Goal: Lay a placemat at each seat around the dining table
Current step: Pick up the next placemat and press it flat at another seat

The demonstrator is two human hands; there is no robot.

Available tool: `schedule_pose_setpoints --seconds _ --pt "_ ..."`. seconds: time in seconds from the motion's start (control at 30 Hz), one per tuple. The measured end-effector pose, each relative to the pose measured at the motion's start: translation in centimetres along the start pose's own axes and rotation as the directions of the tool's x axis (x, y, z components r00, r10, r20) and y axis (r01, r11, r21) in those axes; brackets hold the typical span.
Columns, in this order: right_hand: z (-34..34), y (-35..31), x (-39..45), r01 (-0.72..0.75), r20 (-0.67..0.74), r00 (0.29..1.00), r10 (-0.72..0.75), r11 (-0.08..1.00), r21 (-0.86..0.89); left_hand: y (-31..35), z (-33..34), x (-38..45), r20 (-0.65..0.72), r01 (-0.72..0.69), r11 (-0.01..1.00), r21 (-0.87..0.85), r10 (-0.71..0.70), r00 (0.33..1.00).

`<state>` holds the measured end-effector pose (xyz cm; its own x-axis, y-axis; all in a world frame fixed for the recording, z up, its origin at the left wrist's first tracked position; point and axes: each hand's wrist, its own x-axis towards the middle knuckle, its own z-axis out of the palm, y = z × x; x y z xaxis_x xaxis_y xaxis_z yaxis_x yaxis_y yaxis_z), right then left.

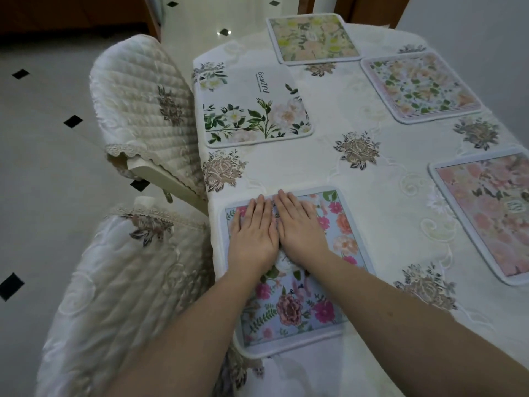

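**A:** so where's the mat at?

**B:** The blue mat [289, 270] with pink flowers lies flat at the near left edge of the tabletop [380, 202], its near end hanging a bit over the edge. Both hands are on its far half, side by side and touching. Left hand [253, 234] and right hand [300, 230] are palms down, fingers straight and together, pressing the mat. No grip on anything, nothing pinched or curled around.

**A:** and the other seats?

**B:** Four more mats are down. A white mat [252, 107] with green leaves and the word "Beautiful" sits further along the left side. A yellow-peach mat [313, 38] is at the far end. Along the right side there's a peach mat [420, 85], then a pink mat [486, 213] cut off by the frame. All well apart. Two quilted cream chairs are at the left: far chair [143, 110] by the white mat, near chair [120, 282] by the blue one.
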<state>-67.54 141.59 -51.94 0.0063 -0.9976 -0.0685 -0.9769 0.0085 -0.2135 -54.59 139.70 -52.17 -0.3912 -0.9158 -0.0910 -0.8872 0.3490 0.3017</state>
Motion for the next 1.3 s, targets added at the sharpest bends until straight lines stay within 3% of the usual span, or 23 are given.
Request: schedule_pose_setpoints --seconds 0.3,0.67,0.93,1.3 --pt "0.1 0.2 0.3 -0.079 0.033 0.996 0.08 0.996 -0.031 -0.1 0.1 0.0 -0.041 0.109 0.994 -0.008 -0.109 0.993" --pt "-0.4 1.8 -0.5 -0.209 -0.008 0.978 0.209 0.978 -0.018 -0.7 -0.2 -0.4 -0.081 0.113 0.993 0.029 -0.11 0.991" --pt "-0.8 2.5 -0.7 -0.295 -0.006 0.955 0.295 0.955 0.003 -2.2 -0.5 -1.1 -0.035 0.077 0.995 0.059 -0.075 0.997" --pt "-2.0 8.4 -3.2 -0.288 -0.026 0.957 0.289 0.957 0.033 -2.3 -0.7 -1.3 -0.007 0.052 0.995 0.087 -0.052 0.999"
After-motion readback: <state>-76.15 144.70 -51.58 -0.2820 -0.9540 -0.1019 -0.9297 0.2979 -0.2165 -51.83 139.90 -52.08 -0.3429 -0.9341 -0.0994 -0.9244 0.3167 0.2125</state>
